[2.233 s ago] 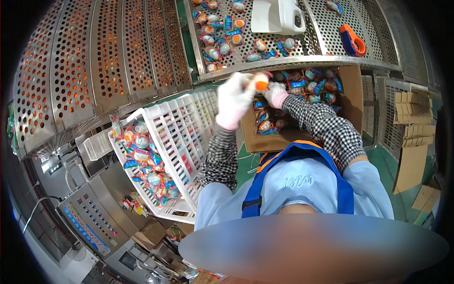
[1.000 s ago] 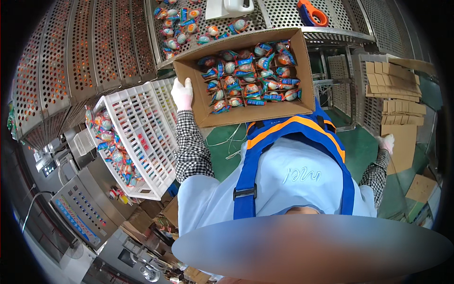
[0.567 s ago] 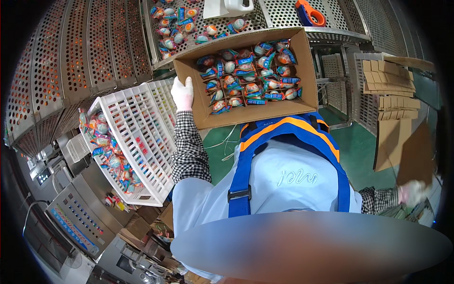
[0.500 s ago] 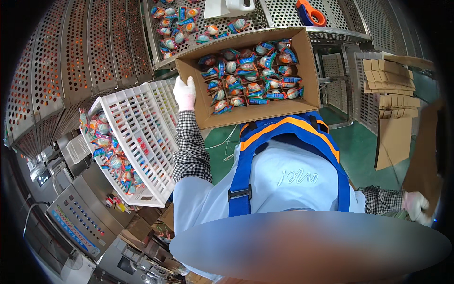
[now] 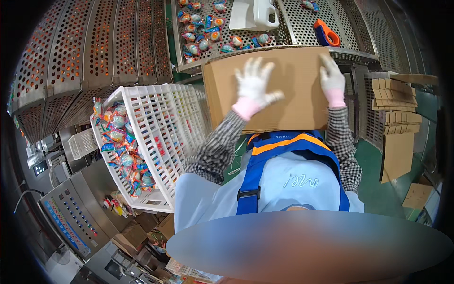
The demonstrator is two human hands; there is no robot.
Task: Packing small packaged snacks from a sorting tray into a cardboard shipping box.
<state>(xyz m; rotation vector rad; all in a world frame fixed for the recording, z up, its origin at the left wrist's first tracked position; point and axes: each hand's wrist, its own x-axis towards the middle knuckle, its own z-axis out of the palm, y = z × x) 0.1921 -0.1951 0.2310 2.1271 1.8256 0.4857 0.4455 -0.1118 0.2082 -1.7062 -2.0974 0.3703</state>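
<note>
A flat brown cardboard sheet (image 5: 293,102) lies across the top of the carton (image 5: 213,113) in front of me and hides the wrapped candies inside. My left hand (image 5: 255,83), in a white glove, is spread over the left half of the sheet with fingers and thumb apart. At the sheet's right edge is my right hand (image 5: 333,78), also gloved, its fingers stretched forward and nothing seen in its grasp. Whether each palm presses on the cardboard cannot be made out.
To the left stands a white plastic crate (image 5: 156,142) with wrapped candies (image 5: 125,158). Beyond the carton, a perforated metal tray (image 5: 293,28) bears loose candies, a white scoop (image 5: 250,15) and an orange-and-blue tape dispenser (image 5: 327,34). Cardboard dividers (image 5: 395,97) are stacked at right.
The cardboard sheet has come over the open carton, covering its candies. My right hand has moved from far lower right to the sheet's right edge; my left hand has left the carton's left wall.
</note>
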